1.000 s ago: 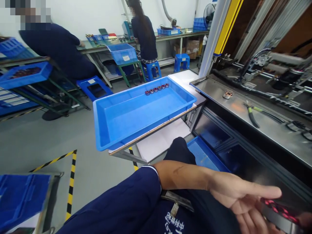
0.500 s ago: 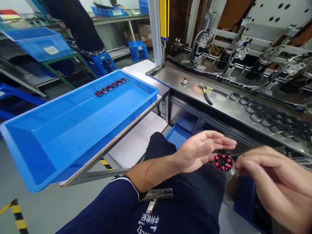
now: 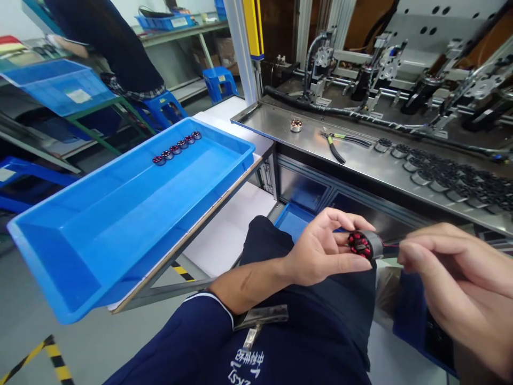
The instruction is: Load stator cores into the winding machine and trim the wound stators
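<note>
My left hand (image 3: 316,248) grips a round motor stator (image 3: 372,245) between thumb and fingers. The stator has red coil windings inside a grey metal ring, and it is tilted so the coils face left. A thin red wire (image 3: 390,245) runs from its right side to my right hand (image 3: 452,272), whose thumb and forefinger are pinched on the wire's end. Several similar red-wound stators (image 3: 176,148) stand in a row in the blue tray (image 3: 120,224) to the left. A copper-wound stator (image 3: 296,125) sits alone on the metal bench.
Green-and-black cutting pliers (image 3: 336,144) lie open on the metal bench (image 3: 276,117). Several dark stators (image 3: 449,176) are grouped at its right, in front of machine fixtures (image 3: 385,75). A co-worker (image 3: 108,48) sits at the back left near a blue stool (image 3: 219,83).
My left fingers have closed round the stator, which has turned from facing up to facing left. My right hand has drawn slightly away, with the red wire stretched between.
</note>
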A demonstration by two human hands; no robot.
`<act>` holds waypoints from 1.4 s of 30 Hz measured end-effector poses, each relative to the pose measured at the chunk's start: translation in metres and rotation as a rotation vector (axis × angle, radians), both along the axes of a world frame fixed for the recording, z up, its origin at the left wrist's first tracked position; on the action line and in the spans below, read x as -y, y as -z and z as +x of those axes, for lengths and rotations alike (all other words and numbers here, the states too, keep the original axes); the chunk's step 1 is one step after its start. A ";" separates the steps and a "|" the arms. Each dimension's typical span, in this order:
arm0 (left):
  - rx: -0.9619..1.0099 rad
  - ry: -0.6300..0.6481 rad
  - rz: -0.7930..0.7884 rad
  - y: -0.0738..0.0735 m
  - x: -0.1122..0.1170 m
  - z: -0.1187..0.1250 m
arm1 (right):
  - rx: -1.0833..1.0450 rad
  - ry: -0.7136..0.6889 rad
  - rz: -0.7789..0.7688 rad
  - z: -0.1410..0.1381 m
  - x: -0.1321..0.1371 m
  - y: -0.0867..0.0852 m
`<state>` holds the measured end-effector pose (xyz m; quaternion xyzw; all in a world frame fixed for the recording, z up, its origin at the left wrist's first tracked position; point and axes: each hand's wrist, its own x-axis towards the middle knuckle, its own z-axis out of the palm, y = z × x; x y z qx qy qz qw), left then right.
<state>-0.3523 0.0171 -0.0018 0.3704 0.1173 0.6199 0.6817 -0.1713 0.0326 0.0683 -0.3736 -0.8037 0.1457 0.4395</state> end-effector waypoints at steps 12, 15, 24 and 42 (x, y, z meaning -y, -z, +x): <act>-0.144 -0.084 0.038 0.004 -0.005 -0.001 | -0.063 -0.098 0.005 -0.002 -0.002 0.011; -0.201 -0.116 0.041 0.007 -0.009 0.000 | -0.140 0.026 -0.011 -0.005 0.005 0.015; -0.180 -0.117 0.017 0.009 -0.021 -0.003 | -0.625 -0.206 -0.829 -0.026 0.019 0.043; -0.636 -0.452 0.453 -0.001 -0.023 -0.021 | -0.595 -0.173 -0.353 -0.019 0.013 0.078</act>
